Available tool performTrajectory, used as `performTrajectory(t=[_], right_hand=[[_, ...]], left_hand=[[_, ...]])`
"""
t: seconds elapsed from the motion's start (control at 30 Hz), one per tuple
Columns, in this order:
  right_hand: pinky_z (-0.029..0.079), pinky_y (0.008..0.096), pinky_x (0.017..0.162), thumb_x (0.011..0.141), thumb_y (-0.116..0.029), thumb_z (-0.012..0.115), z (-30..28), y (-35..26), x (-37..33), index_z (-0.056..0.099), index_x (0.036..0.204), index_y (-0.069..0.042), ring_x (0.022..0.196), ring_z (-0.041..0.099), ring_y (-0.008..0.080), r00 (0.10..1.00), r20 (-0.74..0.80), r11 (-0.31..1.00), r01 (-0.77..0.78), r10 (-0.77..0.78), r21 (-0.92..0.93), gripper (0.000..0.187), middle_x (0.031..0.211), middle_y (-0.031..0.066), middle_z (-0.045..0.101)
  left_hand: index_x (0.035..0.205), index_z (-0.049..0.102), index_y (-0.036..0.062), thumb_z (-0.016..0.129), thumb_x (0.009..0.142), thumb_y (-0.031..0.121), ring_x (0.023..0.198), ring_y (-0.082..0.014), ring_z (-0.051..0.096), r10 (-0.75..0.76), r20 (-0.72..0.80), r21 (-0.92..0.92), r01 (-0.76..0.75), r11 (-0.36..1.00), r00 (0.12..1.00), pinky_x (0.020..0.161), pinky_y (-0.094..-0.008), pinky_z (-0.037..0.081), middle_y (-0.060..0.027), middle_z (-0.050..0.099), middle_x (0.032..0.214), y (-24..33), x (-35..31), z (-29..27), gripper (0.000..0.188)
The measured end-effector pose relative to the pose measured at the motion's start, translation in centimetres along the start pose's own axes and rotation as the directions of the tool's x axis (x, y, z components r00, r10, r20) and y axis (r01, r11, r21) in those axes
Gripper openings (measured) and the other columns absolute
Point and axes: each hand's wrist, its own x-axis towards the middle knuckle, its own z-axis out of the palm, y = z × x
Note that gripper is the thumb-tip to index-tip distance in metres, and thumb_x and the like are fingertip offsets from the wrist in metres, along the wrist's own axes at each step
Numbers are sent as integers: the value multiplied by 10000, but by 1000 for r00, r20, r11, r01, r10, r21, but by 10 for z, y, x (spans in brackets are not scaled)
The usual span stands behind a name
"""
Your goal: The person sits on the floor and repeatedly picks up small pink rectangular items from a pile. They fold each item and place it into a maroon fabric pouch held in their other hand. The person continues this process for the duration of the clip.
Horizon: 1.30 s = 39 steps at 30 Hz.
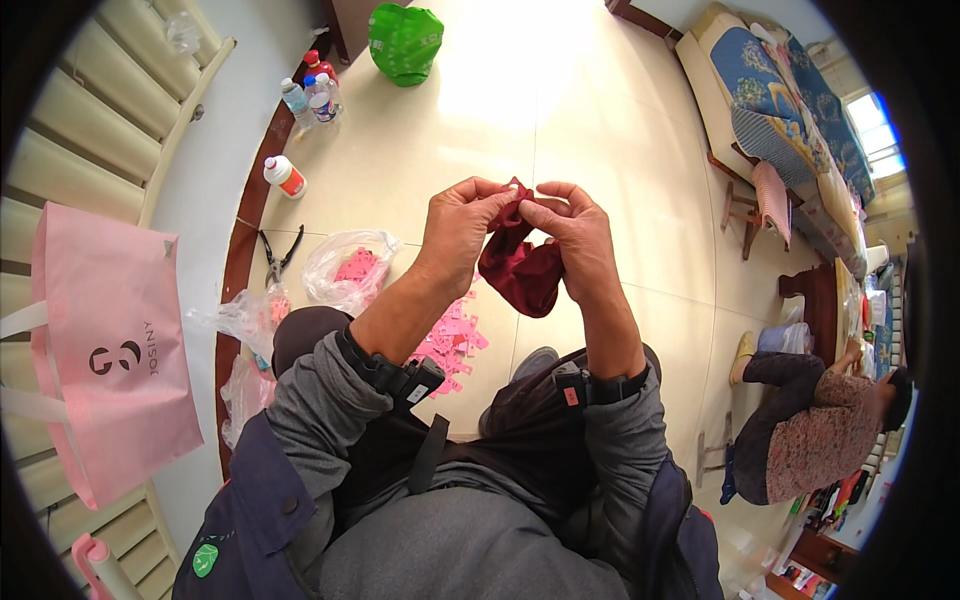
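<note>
From afar, I see left hand [462,222] and right hand [578,240] pinching a limp, dark-red cloth [522,282], apparently working its upper edge; next likely calls for steady, fine pinching.

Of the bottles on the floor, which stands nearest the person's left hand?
The white bottle with the orange-red label: it stands alone, closer to the left hand, while the other bottles cluster farther off.

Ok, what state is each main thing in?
Dark red cloth, held up, bunched
Left hand, pinching cloth
Right hand, pinching cloth
Pink pieces, loosely heaped
Clear bag, holding more pink pieces
Pliers, handles spread
White bottle, upright
Blue-capped bottle, upright, closed
Green bag, standing
</note>
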Motion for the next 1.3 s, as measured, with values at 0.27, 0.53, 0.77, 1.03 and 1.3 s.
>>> performTrajectory(t=[0.27, 0.53, 0.77, 1.03, 1.3], right_hand=[[567, 275, 783, 928, 0, 680, -8, -2, 1, 730, 1053, 70, 845, 711, 140, 986, 168, 975, 42, -5, -216, 152, 938, 117, 764], [561, 258, 693, 901, -77, 751, -5, -6, -1, 729, 1003, 70, 746, 699, 128, 995, 101, 950, 6, 27, -314, 180, 865, 107, 760], [562, 261, 696, 907, -65, 746, -2, -8, -3, 734, 992, 74, 749, 697, 127, 996, 87, 950, -1, 30, -311, 163, 898, 114, 763], [554, 261, 682, 926, -117, 753, -3, -4, -1, 728, 972, 71, 750, 693, 126, 989, 143, 966, 10, 28, -260, 195, 858, 103, 755], [536, 232, 612, 966, -141, 719, -3, 1, 1, 716, 999, 29, 705, 675, 94, 989, 142, 953, 12, 33, -303, 174, 841, 62, 739]], left_hand=[[984, 716, 30, 692, 979, 130, 806, -145, 692, -40, 87, 209, 21, 978, 995, 822, -295, 573, -70, 736, 923, 7, 4, -7, 103], [961, 695, -9, 680, 988, 126, 833, -150, 705, 11, 91, 310, -39, 950, 996, 824, -303, 591, -73, 726, 895, 13, 1, -7, 138], [980, 684, 2, 671, 999, 140, 802, -126, 674, 21, 59, 336, -40, 941, 998, 768, -277, 565, -59, 711, 887, 11, 0, -5, 140], [974, 674, 11, 655, 1009, 147, 782, -118, 665, 43, 37, 319, -53, 946, 998, 734, -259, 539, -46, 700, 880, 9, 0, -5, 142], [947, 649, -34, 625, 1002, 84, 769, -140, 670, 43, 3, 297, -42, 954, 999, 695, -278, 561, -87, 694, 864, 10, 1, -4, 132]])
